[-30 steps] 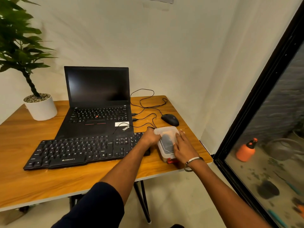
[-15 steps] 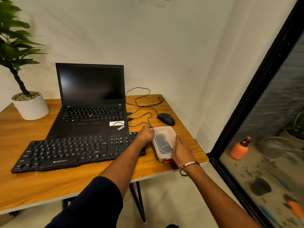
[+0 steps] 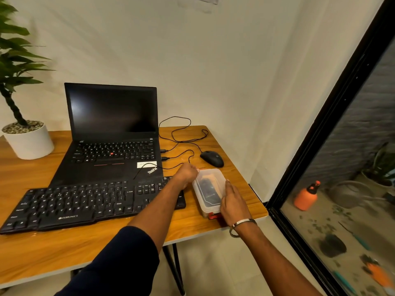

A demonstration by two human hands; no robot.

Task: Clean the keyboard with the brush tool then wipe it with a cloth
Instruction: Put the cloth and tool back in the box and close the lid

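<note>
A person's two bare hands meet at a small translucent plastic box point(image 3: 210, 190) near the right front corner of a wooden table point(image 3: 64, 246). The left hand point(image 3: 186, 175) reaches across the right end of a black keyboard point(image 3: 85, 204) and grips the box's far left corner, fingers curled over its rim. The right hand point(image 3: 233, 202) (a metal bangle on its wrist) lies against the box's right side with fingers fairly straight and together, palm pressing the wall; how the thumb sits cannot be told.

The box has a pale lid and a red clasp at its near end. Something dark shows through the plastic, too blurred to identify.

The keyboard lies flat along the table's front, well to the left of the box at its far end and almost touching it at the right end. Its keys are black with white lettering.

Behind it stands an open black laptop point(image 3: 111, 133) with a dark screen. A black mouse point(image 3: 212, 158) sits just beyond the box, its thin cable looping across the table. A potted plant point(image 3: 27, 137) in a white pot stands at the far left.
</note>
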